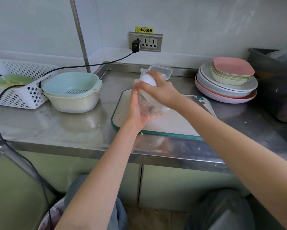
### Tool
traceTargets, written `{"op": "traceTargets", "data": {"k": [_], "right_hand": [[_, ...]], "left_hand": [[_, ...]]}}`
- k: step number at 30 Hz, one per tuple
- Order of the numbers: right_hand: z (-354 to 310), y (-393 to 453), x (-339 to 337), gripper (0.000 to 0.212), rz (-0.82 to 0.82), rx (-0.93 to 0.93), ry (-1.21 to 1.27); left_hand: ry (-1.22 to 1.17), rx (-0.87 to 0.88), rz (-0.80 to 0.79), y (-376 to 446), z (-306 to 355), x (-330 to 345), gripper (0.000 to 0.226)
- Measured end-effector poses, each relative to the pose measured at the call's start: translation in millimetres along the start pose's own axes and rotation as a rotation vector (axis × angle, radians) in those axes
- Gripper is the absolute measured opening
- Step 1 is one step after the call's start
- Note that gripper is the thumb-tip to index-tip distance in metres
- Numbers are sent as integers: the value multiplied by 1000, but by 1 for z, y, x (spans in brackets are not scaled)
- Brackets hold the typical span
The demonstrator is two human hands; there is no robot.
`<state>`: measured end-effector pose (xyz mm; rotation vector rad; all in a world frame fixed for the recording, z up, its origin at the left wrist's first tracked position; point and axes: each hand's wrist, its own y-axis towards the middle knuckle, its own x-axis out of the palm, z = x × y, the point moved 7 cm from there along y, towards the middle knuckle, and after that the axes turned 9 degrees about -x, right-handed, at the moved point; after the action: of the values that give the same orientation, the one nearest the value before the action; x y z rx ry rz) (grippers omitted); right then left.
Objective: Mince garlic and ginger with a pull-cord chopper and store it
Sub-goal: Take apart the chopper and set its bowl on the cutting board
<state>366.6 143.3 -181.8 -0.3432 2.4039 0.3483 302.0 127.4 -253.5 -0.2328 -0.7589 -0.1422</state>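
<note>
Over the steel worktop [83, 130], both hands clasped the chopper [147, 103] — left hand [139, 112] cupping its slick clear bowl, right hand [161, 92] gripping the lid; light, probably slippery.

I see both forearms bare to the frame edge, no sleeves. Left hand [137, 112] and right hand [157, 92]: no gloves, rings or watch. Grey-blue trousers [118, 213] at bottom.

A white perforated plastic basket [21, 90] is showing round holes; a pale blue plastic colander [71, 84] is sitting in cream.
</note>
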Motion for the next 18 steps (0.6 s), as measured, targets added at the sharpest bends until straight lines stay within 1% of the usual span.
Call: {"op": "traceTargets", "data": {"k": [2,5,7,9,10,11,12,13,14,15,16,18], "right_hand": [[1,3,2,81,6,20,42],[3,6,5,77,-24,58,126],[1,8,4,79,-45,86,140],[-5,12,4,81,-57,96,133],[-9,12,5,82,-52,89,111],[-15,13,6,82,-37,72,79],[-21,15,9,81,-13,51,48],[-27,17,14,79,10,28,26],[-34,19,19,79,24,-4,7],[-41,23,25,81,32,-46,-19],[-48,27,31,85,39,-83,-47],[-59,36,36,93,65,-130,-110]], "left_hand": [[21,37,47,-2,2,-3,67],[34,89,124,-1,4,-9,85],[24,112,156,-5,5,-8,88],[-1,159,158,-7,9,-10,80],[2,203,191,-9,13,-13,75],[13,247,249,-14,20,-18,73],[52,286,353,-20,29,-26,71],[107,340,464,-28,40,-35,66],[194,414,583,-38,53,-43,53],[292,505,666,-51,67,-45,36],[398,581,713,-63,79,-47,25],[619,632,747,-80,96,-54,23]]}}
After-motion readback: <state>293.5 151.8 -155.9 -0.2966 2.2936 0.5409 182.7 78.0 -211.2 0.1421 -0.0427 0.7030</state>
